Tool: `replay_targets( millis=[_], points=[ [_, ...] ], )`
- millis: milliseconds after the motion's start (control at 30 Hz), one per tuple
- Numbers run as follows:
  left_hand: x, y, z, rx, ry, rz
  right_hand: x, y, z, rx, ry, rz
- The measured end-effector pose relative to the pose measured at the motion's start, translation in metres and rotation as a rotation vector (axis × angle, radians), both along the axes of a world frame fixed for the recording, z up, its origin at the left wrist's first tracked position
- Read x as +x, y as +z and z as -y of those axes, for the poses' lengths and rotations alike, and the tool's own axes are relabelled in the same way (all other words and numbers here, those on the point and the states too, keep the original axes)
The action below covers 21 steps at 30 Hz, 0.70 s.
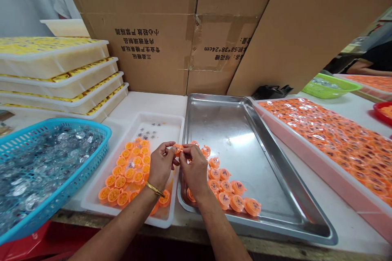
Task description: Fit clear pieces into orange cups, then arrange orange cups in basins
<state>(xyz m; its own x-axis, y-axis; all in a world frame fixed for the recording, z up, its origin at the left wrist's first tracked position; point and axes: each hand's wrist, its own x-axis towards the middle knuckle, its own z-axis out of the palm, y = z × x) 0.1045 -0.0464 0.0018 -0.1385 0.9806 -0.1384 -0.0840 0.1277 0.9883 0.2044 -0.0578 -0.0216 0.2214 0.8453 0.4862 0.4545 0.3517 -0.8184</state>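
Note:
My left hand (161, 165) and my right hand (194, 169) meet over the gap between two trays and together pinch one small orange jelly cup (178, 149) by its edges. A gold bangle sits on my left wrist. Under the left hand, a white plastic tray (159, 124) holds several open orange cups (128, 173) in rows. Under the right hand, a steel tray (260, 159) carries a line of sealed orange cups (229, 195) along its near left side.
A blue basket (61, 195) of clear lids stands at the left. Stacked white trays (61, 77) with yellow cups rise behind it. A pink tray (337, 175) full of sealed orange cups lies at the right. Cardboard boxes (183, 28) wall the back. Another person's arm (364, 69) shows far right.

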Motion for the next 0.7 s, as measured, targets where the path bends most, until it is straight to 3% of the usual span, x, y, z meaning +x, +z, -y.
replay_targets(
  millis=[500, 633, 700],
  points=[
    [-0.017, 0.014, -0.013, -0.006, -0.247, -0.253, 0.001, 0.003, 0.000, -0.045, 0.032, -0.185],
    [-0.024, 0.015, -0.010, -0.008, -0.397, -0.268, 0.000, 0.005, -0.001, -0.129, 0.154, -0.356],
    [-0.028, 0.015, -0.005, 0.011, -0.398, -0.309, -0.001, 0.004, -0.002, -0.224, 0.256, -0.490]
  ],
)
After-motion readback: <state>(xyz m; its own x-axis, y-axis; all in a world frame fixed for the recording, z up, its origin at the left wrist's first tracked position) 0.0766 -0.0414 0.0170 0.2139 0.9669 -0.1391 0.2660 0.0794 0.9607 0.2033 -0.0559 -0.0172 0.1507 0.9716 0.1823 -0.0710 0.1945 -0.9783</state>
